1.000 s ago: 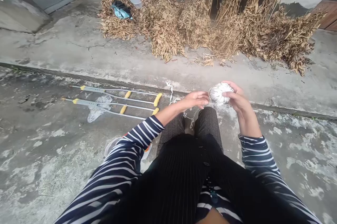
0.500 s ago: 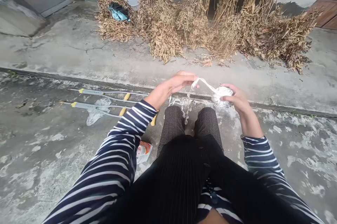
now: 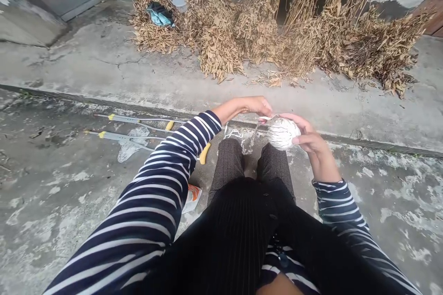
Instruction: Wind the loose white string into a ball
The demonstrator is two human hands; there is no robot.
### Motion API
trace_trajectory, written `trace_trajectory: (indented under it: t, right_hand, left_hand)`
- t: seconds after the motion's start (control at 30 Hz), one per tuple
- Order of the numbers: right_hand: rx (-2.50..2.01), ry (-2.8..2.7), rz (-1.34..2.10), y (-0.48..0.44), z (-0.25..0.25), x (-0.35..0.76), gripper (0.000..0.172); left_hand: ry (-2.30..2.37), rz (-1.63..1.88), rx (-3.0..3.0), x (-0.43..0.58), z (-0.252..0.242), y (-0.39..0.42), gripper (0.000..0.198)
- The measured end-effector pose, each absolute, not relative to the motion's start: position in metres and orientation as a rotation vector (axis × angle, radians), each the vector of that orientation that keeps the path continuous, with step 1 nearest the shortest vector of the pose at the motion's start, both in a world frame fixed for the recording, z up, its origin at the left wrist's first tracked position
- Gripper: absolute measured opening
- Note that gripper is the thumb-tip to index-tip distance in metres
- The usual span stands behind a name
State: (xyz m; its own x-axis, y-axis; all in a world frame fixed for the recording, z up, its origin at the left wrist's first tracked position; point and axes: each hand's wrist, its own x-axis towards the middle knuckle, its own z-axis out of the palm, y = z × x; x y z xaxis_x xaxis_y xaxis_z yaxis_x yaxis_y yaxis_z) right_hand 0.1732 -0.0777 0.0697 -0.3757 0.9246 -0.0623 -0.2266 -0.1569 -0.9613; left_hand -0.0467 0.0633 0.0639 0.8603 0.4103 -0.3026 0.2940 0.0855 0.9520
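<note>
My right hand (image 3: 309, 133) grips a ball of white cord (image 3: 281, 134) from its right side, thumb below and fingers over the top. Just left of the ball, my left hand (image 3: 258, 105) is closed on the strand that runs from it, fingertips almost at the wound cord. A loose length of white cord (image 3: 234, 133) hangs below, between and beside my knees. Both hands are above my knees (image 3: 249, 156), in front of the step edge.
Crutches with yellow grips (image 3: 121, 118) lie on the ground at left, near a clear plastic bag (image 3: 134, 145). An orange-and-white packet (image 3: 191, 197) is beside my left leg. Bundles of dried plants (image 3: 221, 32) line the wall on the raised concrete ledge (image 3: 145, 73).
My left hand has come right and slightly down, up to the ball, still with the strand. The ball has turned in my right hand and shows a broader face.
</note>
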Motion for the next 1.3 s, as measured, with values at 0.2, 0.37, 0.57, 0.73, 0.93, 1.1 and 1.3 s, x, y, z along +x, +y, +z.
trace_trajectory:
  t: [0.2, 0.37, 0.57, 0.73, 0.93, 1.1, 1.3]
  right_hand:
    - [-0.972, -1.066, 1.531, -0.081, 0.074, 0.193, 0.065]
    - [-1.013, -1.029, 1.555, -0.078, 0.069, 0.202, 0.065]
    - [-1.014, -1.105, 1.597, -0.081, 0.059, 0.203, 0.075]
    - [-1.022, -1.187, 1.572, -0.09, 0.061, 0.203, 0.078]
    - [-1.016, -1.308, 1.587, -0.09, 0.072, 0.193, 0.08]
    - [-1.011, -1.398, 1.49, -0.088, 0.085, 0.188, 0.072]
    - [-0.918, -1.364, 1.41, -0.09, 0.1, 0.193, 0.065]
  left_hand:
    - [0.919, 0.69, 1.482, -0.045, 0.017, 0.039, 0.01]
    - [0.694, 0.884, 1.232, -0.034, 0.02, -0.004, 0.043]
    - [0.664, 0.778, 1.061, -0.014, 0.026, -0.026, 0.031]
    - [0.602, 0.6, 1.203, -0.035, 0.04, -0.01, 0.019]
    - [0.536, 0.457, 1.317, -0.054, 0.07, 0.02, 0.021]
    - [0.489, 0.288, 1.379, -0.043, 0.06, 0.037, 0.014]
    - [0.488, 0.238, 1.359, -0.039, 0.058, 0.037, 0.015]
